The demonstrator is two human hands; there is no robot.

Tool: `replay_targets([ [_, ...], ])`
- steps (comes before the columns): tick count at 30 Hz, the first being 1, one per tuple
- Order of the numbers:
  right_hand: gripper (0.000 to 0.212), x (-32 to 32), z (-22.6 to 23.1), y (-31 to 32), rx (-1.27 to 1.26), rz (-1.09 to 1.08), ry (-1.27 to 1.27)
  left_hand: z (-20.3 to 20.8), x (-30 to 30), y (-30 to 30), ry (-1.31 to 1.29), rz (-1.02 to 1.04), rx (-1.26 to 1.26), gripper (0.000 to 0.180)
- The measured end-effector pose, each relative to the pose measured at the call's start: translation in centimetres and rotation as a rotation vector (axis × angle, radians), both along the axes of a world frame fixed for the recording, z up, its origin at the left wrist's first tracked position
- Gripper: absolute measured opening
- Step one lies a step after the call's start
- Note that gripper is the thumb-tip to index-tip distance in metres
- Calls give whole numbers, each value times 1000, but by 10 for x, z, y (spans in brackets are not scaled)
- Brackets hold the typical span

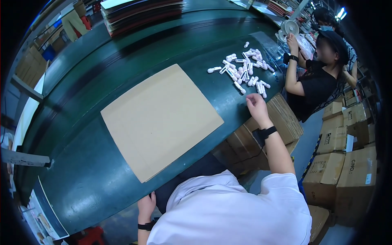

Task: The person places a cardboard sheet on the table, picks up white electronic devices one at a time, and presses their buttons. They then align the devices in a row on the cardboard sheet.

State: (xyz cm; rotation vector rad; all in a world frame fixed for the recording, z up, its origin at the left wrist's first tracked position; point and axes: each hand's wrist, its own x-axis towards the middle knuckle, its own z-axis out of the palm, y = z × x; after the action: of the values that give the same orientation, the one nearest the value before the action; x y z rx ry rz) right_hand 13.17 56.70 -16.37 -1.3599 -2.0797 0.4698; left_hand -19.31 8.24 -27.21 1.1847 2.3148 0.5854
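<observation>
My right hand (257, 108) is over the near edge of the green work surface, just below a loose pile of small white and pale pink capsule-shaped pieces with dark slots (244, 70). Its fingers are curled together, and whatever they hold, if anything, is hidden. Beside my dark trousers, under the table's edge, hangs my left hand (147, 205), thumb apart from the fingers and nothing seen in it. Between the hands, flat on the surface, lies a brown cardboard sheet (161, 122), possibly more than one layer thick at its near edge.
The green conveyor-like table (81, 179) curves around me. A stack of dark and red boards (141, 14) stands at the far side. Flattened cardboard (281, 118) leans below the table at right, near stacked cartons (357, 175). A co-worker in black (314, 77) works beyond the pile.
</observation>
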Motion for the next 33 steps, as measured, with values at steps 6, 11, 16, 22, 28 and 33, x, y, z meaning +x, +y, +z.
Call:
replay_targets([
  [6, 27, 1, 0, 33, -91, -24, -109, 52, 14, 22, 10, -167, -234, 44],
  [11, 24, 7, -15, 51, 90, 83, -206, 91, 37, 31, -28, -198, -116, 44],
  [16, 18, -30, 22, -10, -377, 311, 414, 148, 44, 33, -313, -155, 6, 41],
  [22, 19, -80, 68, -103, -544, 677, 577, 210, 35, 83, -233, -138, 478, 34],
  [28, 22, -132, 81, -149, -636, 1010, 607, 211, 42, 136, -87, -81, 859, 34],
  [33, 22, -152, 76, -161, -638, 1109, 611, 197, 41, 149, -153, -17, 897, 33],
])
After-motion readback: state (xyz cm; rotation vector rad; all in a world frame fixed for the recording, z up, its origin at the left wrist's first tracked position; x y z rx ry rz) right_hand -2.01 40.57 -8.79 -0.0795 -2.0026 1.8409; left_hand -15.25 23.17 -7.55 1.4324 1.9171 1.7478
